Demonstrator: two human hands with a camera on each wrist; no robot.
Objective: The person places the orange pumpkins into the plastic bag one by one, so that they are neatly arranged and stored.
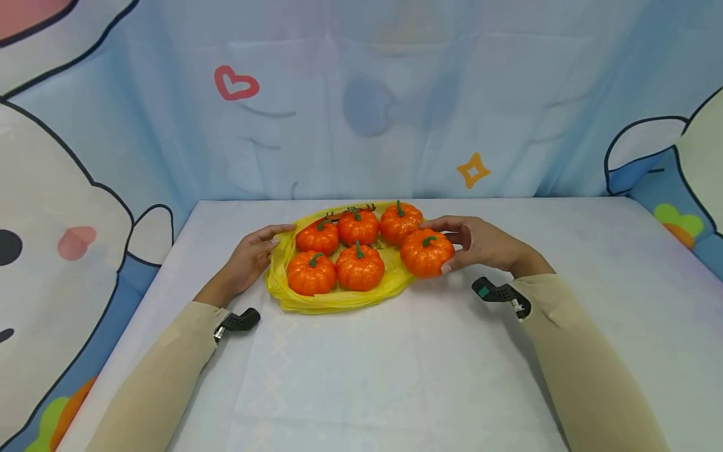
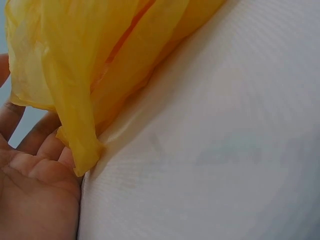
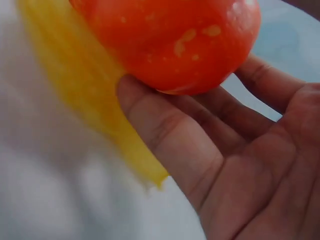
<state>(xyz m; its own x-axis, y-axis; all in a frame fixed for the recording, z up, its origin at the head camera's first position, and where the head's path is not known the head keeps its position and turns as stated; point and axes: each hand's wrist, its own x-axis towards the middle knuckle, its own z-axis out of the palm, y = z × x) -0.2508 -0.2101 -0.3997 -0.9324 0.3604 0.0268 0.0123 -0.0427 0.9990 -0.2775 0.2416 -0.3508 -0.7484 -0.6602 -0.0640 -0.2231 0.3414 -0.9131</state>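
Note:
My right hand [image 1: 480, 242] grips a small orange toy pumpkin [image 1: 427, 253] with a green stem, thumb on the near side and fingers on the far side. The right wrist view shows the same pumpkin [image 3: 190, 45] against the fingertips, over the edge of a yellow plastic bag [image 3: 75, 65]. Several similar pumpkins [image 1: 359, 268] sit on the flattened bag [image 1: 324, 305]. At the bag's left edge, my left hand [image 1: 248, 257] rests with its fingers extended against the plastic. In the left wrist view, the crumpled bag [image 2: 75, 90] hides part of those fingers.
A white cloth covers the table [image 1: 361, 376]. Behind its far edge hangs a light blue printed curtain [image 1: 339, 125]. Dark wrist-camera mounts [image 1: 240, 320] stick out from both sleeves, close over the tabletop.

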